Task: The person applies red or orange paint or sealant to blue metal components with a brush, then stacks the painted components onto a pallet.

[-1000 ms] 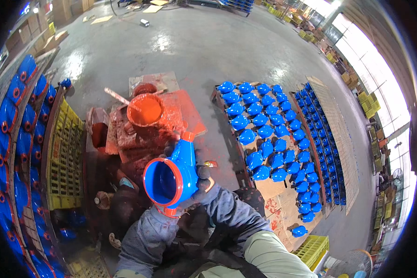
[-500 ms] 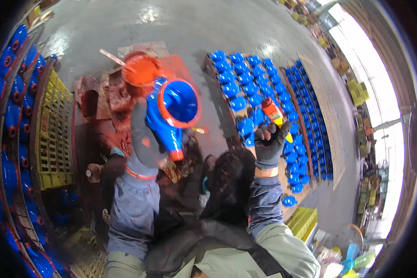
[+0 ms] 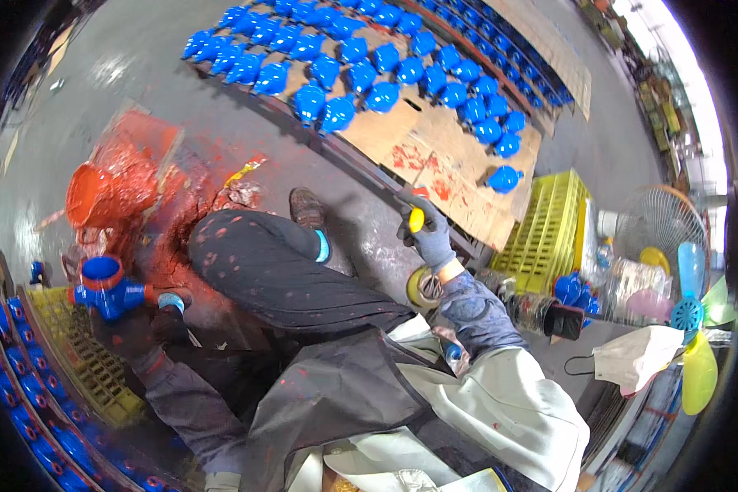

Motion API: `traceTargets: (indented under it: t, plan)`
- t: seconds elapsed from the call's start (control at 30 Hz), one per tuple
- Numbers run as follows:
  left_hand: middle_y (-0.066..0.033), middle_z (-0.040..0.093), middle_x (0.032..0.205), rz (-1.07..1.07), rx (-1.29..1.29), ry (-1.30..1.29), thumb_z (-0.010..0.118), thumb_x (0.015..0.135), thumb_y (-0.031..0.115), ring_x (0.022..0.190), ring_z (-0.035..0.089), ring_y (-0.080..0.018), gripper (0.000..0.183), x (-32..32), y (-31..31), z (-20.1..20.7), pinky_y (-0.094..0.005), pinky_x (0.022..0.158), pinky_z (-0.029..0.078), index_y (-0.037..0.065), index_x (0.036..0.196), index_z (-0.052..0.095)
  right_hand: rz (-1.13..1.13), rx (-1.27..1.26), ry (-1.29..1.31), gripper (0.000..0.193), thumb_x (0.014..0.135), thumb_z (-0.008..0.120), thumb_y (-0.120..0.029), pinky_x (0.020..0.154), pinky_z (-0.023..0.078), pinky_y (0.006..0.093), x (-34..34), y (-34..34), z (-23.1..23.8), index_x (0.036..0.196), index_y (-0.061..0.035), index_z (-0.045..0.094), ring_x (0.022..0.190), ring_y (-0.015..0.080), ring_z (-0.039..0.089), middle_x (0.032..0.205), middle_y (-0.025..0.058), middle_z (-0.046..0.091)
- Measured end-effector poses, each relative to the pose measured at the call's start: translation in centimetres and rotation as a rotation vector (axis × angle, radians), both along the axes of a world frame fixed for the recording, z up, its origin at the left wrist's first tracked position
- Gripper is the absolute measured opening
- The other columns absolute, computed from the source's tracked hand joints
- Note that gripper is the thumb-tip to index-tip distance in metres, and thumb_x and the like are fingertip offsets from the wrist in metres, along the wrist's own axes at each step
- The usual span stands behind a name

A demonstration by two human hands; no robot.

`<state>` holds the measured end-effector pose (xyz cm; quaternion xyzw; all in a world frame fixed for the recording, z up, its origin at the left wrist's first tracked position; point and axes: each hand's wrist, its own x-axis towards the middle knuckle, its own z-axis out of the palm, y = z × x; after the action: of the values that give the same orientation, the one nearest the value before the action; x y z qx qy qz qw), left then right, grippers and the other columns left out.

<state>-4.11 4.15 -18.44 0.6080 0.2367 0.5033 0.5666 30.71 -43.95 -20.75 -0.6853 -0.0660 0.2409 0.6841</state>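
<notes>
My left hand, in a dark glove, is low at the left and partly in shadow. It grips a blue cast housing from below. The housing has a round mouth with a red-painted rim and a red end on its side pipe. My right hand, in a grey glove, is closed round a yellow-handled brush; mainly the yellow handle shows, and the bristles cannot be made out. This hand is above the near edge of a cardboard-covered pallet that bears rows of blue housings.
A red-coated paint bucket stands at left on a paint-splashed floor. Racked blue housings and a yellow crate are lower left. At right are another yellow crate, a fan and a white mask.
My view has swung to the right. My left hand has carried the housing from in front of me to the lower left. My right hand still holds the brush, now turned with its handle showing.
</notes>
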Motion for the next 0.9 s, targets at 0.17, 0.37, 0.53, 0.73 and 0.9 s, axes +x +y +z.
traceTargets:
  t: [0.17,0.37,0.53,0.73,0.9]
  plan:
    - [-0.0183,0.053,0.134,0.243,0.615,0.49,0.065,0.09,0.029,0.113,0.058,-0.0303,0.056,-4.0,1.6,-5.5,-0.0448,0.097,0.049,0.001,0.135,0.045,0.081,-0.124,-0.207,0.044,0.084,0.059,0.007,0.071,0.052,0.025,-0.1,-7.0,-4.4,0.124,-0.0106,0.063,0.077,0.0104,0.06,0.09,-0.0007,0.06]
    - [-0.0194,0.044,0.144,0.141,0.246,0.703,0.052,0.092,0.044,0.126,0.048,-0.0339,0.069,0.7,1.3,-6.2,-0.0541,0.107,0.039,0.003,0.145,0.037,-0.032,-0.481,-0.49,0.037,0.075,0.066,-0.002,0.079,0.054,0.0339,-3.2,-16.4,-5.4,0.111,-0.0097,0.063,0.086,0.0252,0.069,0.098,0.0096,0.07]
    - [-0.0178,0.044,0.146,-0.064,-0.363,0.531,0.055,0.087,0.048,0.132,0.043,-0.0357,0.075,6.5,0.3,-3.7,-0.0538,0.11,0.035,0.007,0.147,0.036,-0.136,-0.69,-0.476,0.038,0.073,0.068,-0.009,0.085,0.053,0.0372,-7.6,-21.5,-5.2,0.111,-0.0085,0.064,0.093,0.0328,0.068,0.101,0.013,0.07]
    - [-0.0166,0.045,0.145,-0.18,-0.775,0.282,0.055,0.087,0.05,0.133,0.041,-0.0356,0.075,9.1,-0.4,-2.9,-0.0518,0.114,0.03,0.007,0.146,0.038,-0.166,-0.721,-0.503,0.042,0.071,0.069,-0.01,0.083,0.052,0.039,-9.6,-24.4,-5.4,0.113,-0.0089,0.063,0.092,0.0331,0.066,0.099,0.0134,0.069]
    - [-0.0166,0.05,0.141,-0.473,-0.881,0.21,0.055,0.087,0.052,0.128,0.047,-0.0359,0.073,8.6,-0.6,-2.9,-0.0506,0.111,0.035,0.008,0.144,0.041,0.417,-1.251,-0.323,0.065,0.071,0.07,-0.024,0.084,0.046,0.0458,-15.7,-26.5,-8.6,0.133,-0.0126,0.05,0.098,0.0361,0.058,0.106,0.016,0.06]
